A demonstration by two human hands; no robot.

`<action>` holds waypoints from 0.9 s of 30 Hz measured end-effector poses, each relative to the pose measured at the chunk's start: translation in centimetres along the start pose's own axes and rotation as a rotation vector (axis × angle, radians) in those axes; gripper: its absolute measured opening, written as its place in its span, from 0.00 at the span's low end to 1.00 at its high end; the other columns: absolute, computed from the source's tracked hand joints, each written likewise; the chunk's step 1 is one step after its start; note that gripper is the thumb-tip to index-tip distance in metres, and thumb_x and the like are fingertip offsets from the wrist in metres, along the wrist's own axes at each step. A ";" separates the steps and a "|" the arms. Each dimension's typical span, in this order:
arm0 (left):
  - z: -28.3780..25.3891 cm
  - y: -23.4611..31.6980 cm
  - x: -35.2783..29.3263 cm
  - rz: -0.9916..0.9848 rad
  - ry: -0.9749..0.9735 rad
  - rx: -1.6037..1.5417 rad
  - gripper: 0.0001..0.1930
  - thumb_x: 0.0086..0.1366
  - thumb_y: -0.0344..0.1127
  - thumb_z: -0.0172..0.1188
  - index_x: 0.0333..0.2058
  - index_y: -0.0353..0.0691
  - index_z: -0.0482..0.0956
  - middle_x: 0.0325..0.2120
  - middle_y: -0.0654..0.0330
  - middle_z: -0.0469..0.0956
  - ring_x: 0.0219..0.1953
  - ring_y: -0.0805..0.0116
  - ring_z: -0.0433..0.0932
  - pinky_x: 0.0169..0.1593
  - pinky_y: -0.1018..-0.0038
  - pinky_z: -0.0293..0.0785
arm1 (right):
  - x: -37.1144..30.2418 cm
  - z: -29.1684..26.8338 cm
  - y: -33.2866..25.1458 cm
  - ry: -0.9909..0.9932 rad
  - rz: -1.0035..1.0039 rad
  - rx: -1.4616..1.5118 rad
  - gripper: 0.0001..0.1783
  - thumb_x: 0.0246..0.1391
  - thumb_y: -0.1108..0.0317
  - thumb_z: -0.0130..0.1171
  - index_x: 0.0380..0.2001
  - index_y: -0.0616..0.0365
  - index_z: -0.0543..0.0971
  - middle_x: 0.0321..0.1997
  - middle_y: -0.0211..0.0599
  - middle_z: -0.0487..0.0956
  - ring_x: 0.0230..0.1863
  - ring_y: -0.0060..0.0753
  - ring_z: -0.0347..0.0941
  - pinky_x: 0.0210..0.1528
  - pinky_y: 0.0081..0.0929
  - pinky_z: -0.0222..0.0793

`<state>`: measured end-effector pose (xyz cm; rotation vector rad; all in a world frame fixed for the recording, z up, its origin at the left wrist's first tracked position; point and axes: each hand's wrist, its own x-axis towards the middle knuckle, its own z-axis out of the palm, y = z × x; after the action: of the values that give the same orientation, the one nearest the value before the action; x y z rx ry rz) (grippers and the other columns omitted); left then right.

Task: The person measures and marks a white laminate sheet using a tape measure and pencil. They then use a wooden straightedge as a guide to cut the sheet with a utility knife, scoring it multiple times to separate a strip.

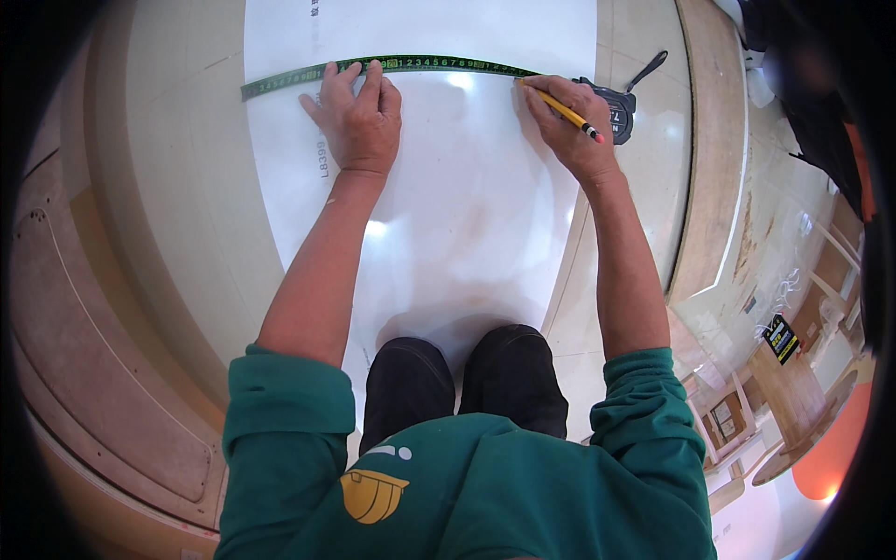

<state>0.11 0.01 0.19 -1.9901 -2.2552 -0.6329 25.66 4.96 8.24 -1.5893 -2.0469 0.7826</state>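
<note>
A green tape measure blade (434,63) lies across a glossy white sheet (448,177), running from its left edge to the black tape measure case (620,112) near its right edge. My left hand (359,119) presses the blade down with spread fingertips left of the middle. In my right hand (571,131) is a yellow pencil (566,112) with a pink eraser end. Its tip meets the sheet just below the blade, close to the sheet's right side. The case sits beside that hand, with a black wrist strap (648,70) sticking out.
I kneel on the sheet's near part, my dark-trousered knees (509,378) on it. A wooden board (709,140) lies to the right on pale floor tiles (191,168). A wooden door or panel (112,364) is at left. A round wooden table (793,401) stands lower right.
</note>
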 end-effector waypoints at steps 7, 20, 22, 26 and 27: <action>-0.4 0.2 0.3 -0.024 -0.032 0.009 0.14 0.66 0.38 0.62 0.48 0.46 0.86 0.52 0.55 0.74 0.64 0.50 0.67 0.67 0.33 0.45 | -1.2 -1.4 0.8 0.409 0.181 0.287 0.10 0.62 0.68 0.62 0.45 0.58 0.83 0.39 0.42 0.85 0.35 0.36 0.82 0.42 0.29 0.76; -2.3 1.8 0.3 -0.081 -0.290 -0.015 0.25 0.66 0.35 0.55 0.63 0.43 0.73 0.62 0.48 0.67 0.71 0.46 0.56 0.69 0.30 0.36 | 5.0 -2.7 7.1 0.254 -0.170 -0.534 0.21 0.53 0.70 0.62 0.53 0.47 0.78 0.56 0.35 0.76 0.62 0.48 0.69 0.65 0.65 0.52; -2.4 2.1 0.7 -0.087 -0.366 -0.007 0.29 0.66 0.35 0.54 0.66 0.42 0.67 0.65 0.48 0.63 0.73 0.45 0.53 0.69 0.29 0.34 | 9.1 -3.8 8.7 0.262 -0.210 -0.507 0.20 0.53 0.68 0.62 0.51 0.45 0.79 0.54 0.35 0.76 0.62 0.46 0.69 0.64 0.63 0.54; -1.8 1.8 5.1 0.007 -0.387 0.022 0.35 0.66 0.40 0.55 0.70 0.39 0.59 0.69 0.46 0.57 0.74 0.43 0.49 0.69 0.30 0.34 | 19.7 -4.9 9.3 0.193 -0.462 -0.551 0.14 0.54 0.64 0.59 0.46 0.43 0.81 0.51 0.37 0.75 0.61 0.44 0.70 0.63 0.54 0.58; -1.5 0.9 7.0 0.042 -0.372 0.017 0.35 0.66 0.41 0.55 0.70 0.39 0.58 0.69 0.45 0.57 0.74 0.42 0.49 0.69 0.31 0.35 | 21.5 -4.5 9.5 0.238 -0.439 -0.555 0.14 0.55 0.65 0.60 0.46 0.42 0.81 0.51 0.37 0.75 0.61 0.43 0.70 0.63 0.57 0.57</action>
<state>-0.47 6.07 4.00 -2.3019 -2.3892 -0.2527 30.04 28.33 5.15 -1.3103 -2.4206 -0.1407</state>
